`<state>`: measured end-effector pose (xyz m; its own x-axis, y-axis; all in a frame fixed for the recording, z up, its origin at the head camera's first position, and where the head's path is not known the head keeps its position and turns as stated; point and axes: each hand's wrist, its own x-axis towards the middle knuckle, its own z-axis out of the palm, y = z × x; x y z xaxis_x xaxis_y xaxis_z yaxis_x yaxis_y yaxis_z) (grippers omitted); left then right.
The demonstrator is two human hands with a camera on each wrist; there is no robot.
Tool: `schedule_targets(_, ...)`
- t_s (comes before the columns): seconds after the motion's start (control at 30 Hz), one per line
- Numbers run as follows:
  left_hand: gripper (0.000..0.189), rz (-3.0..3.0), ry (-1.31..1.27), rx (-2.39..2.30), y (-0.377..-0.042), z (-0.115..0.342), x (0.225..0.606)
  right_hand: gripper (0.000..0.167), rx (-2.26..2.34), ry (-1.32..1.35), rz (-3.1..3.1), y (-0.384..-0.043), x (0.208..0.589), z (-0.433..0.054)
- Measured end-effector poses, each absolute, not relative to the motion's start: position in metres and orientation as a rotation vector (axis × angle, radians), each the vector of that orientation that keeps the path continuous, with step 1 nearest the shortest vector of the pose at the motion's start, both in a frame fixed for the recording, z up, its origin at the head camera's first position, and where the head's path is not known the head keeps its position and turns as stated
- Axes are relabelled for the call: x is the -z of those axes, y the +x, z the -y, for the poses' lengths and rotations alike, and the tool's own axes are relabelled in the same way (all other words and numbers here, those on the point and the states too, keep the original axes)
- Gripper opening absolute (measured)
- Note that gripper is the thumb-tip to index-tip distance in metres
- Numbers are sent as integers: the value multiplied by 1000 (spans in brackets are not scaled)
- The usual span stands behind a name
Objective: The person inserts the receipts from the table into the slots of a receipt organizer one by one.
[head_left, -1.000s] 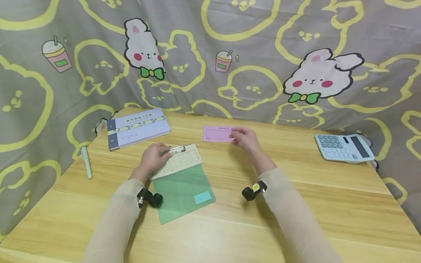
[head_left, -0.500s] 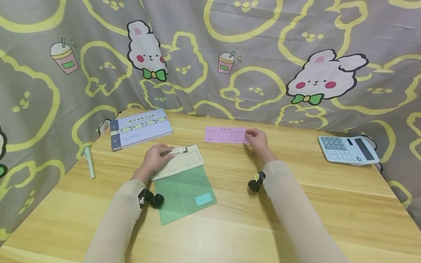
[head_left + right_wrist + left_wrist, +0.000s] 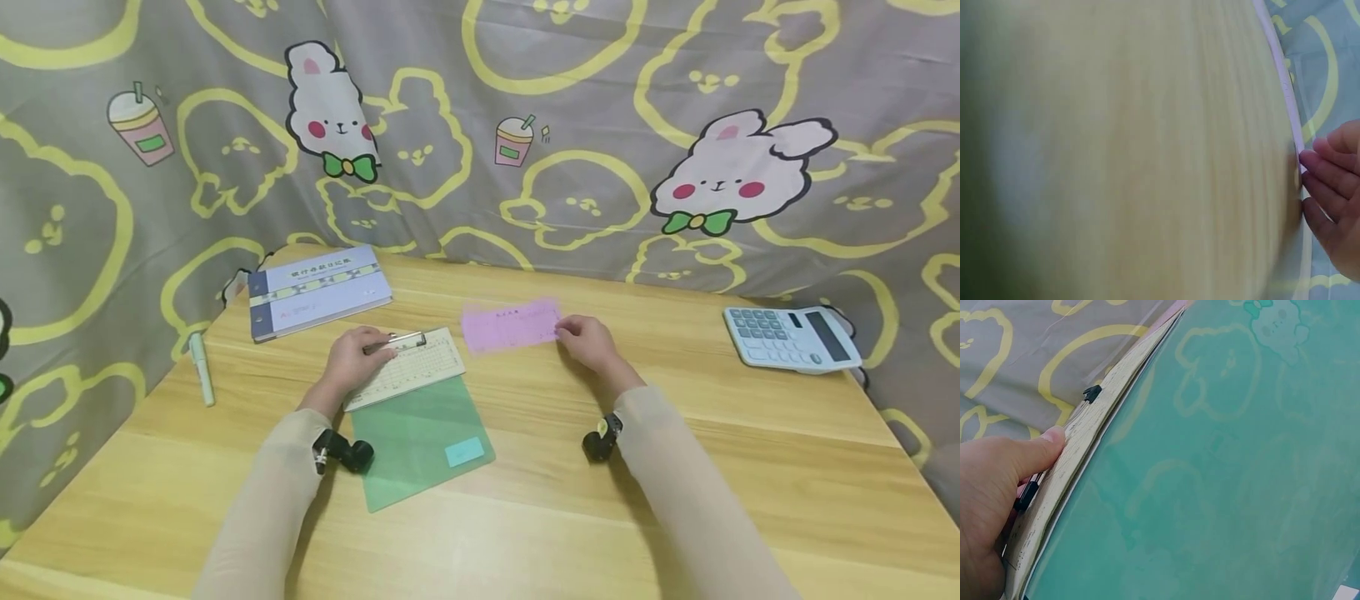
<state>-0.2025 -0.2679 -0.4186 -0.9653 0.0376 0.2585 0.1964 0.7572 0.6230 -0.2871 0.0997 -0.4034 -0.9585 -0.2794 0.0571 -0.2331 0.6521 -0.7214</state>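
A green clipboard [image 3: 420, 450] lies on the table with a cream printed form [image 3: 408, 367] under its metal clip [image 3: 405, 340]. My left hand [image 3: 358, 362] grips the clip's left part, its thumb over the form's upper edge; in the left wrist view the thumb [image 3: 1047, 445] lies beside the clip, with the other fingers mostly hidden. My right hand [image 3: 588, 342] pinches a pink printed slip [image 3: 510, 325] at its right end. The slip is slightly blurred and tilted, and appears edge-on in the right wrist view, at the fingertips [image 3: 1307, 159].
A blue-grey ledger book [image 3: 321, 292] lies at the back left, with a pale green pen [image 3: 201, 369] at the left edge. A light blue calculator [image 3: 791, 337] sits at the far right. A patterned curtain [image 3: 480, 125] hangs behind the wooden table [image 3: 540, 517].
My right hand first slid rightward to the slip's right end, then moved nearer to me with the slip, which tilted. My left hand stays at the clip.
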Motion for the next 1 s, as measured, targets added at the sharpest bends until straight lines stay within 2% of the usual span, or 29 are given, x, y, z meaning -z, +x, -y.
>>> schedule_targets(0.3, 31, 2739, -177, 991, -204, 269, 420, 25, 1364, -344, -2783, -281, 402, -100)
schedule_targets(0.7, 32, 2726, -173, 1007, -203, 268, 422, 53, 992, -118, -3027, -285, 413, -85)
schedule_targets(1.0, 32, 2733, -152, 1008, -203, 268, 422, 40, 925, -33, -2997, -285, 410, -77)
